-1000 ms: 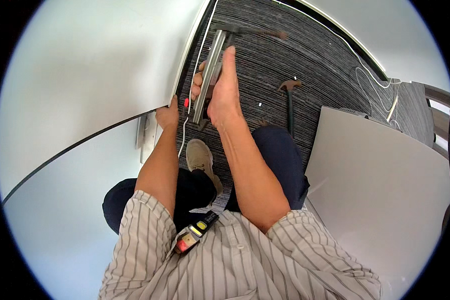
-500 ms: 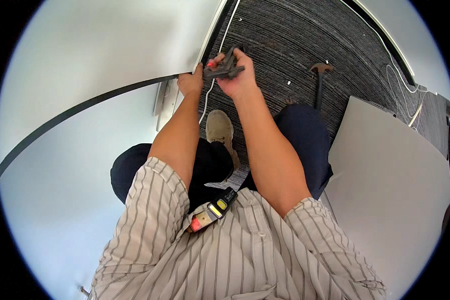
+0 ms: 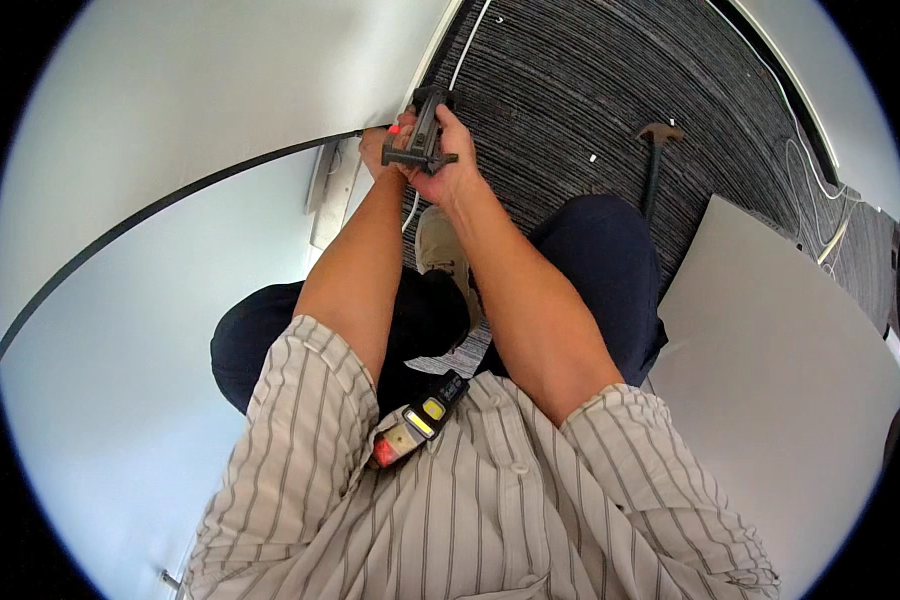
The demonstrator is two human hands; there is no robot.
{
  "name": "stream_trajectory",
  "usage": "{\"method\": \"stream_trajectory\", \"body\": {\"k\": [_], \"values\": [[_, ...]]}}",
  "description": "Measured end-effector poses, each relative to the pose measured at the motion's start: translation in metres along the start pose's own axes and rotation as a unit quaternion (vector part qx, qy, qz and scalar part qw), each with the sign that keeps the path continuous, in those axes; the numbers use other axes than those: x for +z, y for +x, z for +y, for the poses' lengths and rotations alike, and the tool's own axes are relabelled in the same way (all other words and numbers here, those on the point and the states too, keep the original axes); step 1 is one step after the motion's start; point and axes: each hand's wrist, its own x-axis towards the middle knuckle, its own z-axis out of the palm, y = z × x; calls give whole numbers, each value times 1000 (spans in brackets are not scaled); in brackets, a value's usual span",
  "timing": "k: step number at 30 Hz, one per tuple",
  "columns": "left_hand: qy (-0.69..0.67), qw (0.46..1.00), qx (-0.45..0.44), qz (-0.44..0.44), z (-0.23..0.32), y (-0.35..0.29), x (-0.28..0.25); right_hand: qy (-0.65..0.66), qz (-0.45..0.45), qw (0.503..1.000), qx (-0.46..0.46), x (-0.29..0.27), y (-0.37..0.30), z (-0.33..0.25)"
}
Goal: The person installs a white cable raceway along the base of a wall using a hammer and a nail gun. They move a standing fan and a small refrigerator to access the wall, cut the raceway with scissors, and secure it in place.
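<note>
My right hand (image 3: 453, 168) is closed round a dark grey staple gun (image 3: 425, 135) with a small red part showing on its left side. The tool is held beside the lower edge of a white panel (image 3: 270, 70), close to the panel's corner. Right next to it, my left hand (image 3: 373, 150) is up against the panel edge. Its fingers are mostly hidden by the staple gun and the panel. A white cable (image 3: 464, 50) runs along the foot of the panel and passes behind my hands.
On the dark striped carpet (image 3: 550, 90) lies a hammer (image 3: 655, 165) beside my right knee, with small white bits (image 3: 593, 158) near it. A grey cabinet (image 3: 770, 370) stands at the right. Loose white cables (image 3: 815, 190) hang behind it. A small work light (image 3: 420, 420) hangs on my shirt.
My right hand has moved slightly left and down with the staple gun, turning it more upright and bringing it in front of my left hand. My left hand stays by the panel edge.
</note>
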Motion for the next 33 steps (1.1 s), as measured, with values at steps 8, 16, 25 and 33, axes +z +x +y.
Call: {"method": "stream_trajectory", "body": {"k": [8, 16, 25, 33], "values": [[66, 974, 215, -10, -86, 32, 44, 38, -45, 998, 34, 4, 13, 1], [156, 983, 29, -89, 18, -8, -29, 57, -34, 998, 17, 29, 20, -10], [-156, 983, 47, -81, 80, -59, -55, 56, -10, 998, -4, 58, 17, -12], [-339, 938, 38, -55, 81, -46, -30, 26, -41, 998, 35, 56, 19, -17]]}}
